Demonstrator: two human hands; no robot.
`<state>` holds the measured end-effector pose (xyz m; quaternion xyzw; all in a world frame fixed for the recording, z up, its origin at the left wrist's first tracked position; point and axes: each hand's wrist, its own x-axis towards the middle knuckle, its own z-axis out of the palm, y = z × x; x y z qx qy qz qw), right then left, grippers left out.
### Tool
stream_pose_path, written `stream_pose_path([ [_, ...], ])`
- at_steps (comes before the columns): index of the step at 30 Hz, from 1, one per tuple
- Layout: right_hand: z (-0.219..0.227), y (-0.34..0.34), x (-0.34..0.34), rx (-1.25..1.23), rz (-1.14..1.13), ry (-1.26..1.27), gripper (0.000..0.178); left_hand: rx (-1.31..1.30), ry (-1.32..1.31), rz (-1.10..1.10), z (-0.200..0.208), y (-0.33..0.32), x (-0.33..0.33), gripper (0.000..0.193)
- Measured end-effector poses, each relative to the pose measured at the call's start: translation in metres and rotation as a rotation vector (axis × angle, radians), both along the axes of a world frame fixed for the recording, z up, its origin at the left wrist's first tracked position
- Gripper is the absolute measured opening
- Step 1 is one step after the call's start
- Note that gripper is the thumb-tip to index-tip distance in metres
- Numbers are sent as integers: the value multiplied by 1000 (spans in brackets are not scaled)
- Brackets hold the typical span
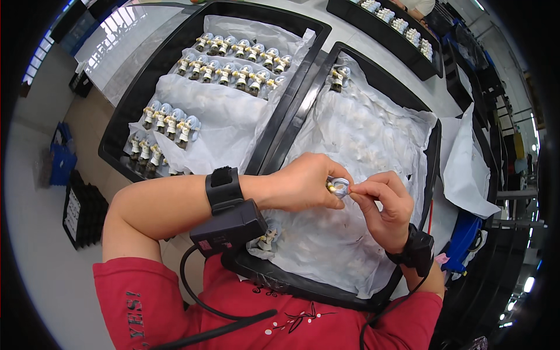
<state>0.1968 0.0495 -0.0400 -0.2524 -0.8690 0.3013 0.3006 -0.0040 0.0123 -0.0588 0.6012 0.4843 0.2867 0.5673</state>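
Note:
My left hand (309, 182) is closed around a small figurine (338, 187) with pale blue-grey hair, held over the right-hand black tray (434, 169). Thumb and forefinger of my right hand (384, 205) are pinched together against the figurine's head. Whatever lies between those fingertips is hidden or too small to name. Crinkled white sheeting (373, 122) lines this tray. One similar figurine (339, 77) lies in its far left corner, and another figurine (268, 238) rests partly covered by the sheeting at the near left corner.
Left of it, a second black tray (111, 140) holds rows of similar figurines (242, 76) on white sheeting. Another black tray (385, 44) with figurines stands at the far right, near another person (419, 7). A loose white sheet (468, 175) hangs at the right. A cable (184, 274) runs below my left wrist.

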Motion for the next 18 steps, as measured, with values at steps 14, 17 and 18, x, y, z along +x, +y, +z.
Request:
stream_pose_path([
  [14,-2,0,2,104,-20,-19,19,37,15,-23,2,1,1,35],
  [17,-3,1,0,158,49,-71,19,-1,56,-45,5,1,1,34],
  [18,-3,0,-1,157,48,-70,19,-2,66,-53,4,1,1,34],
])
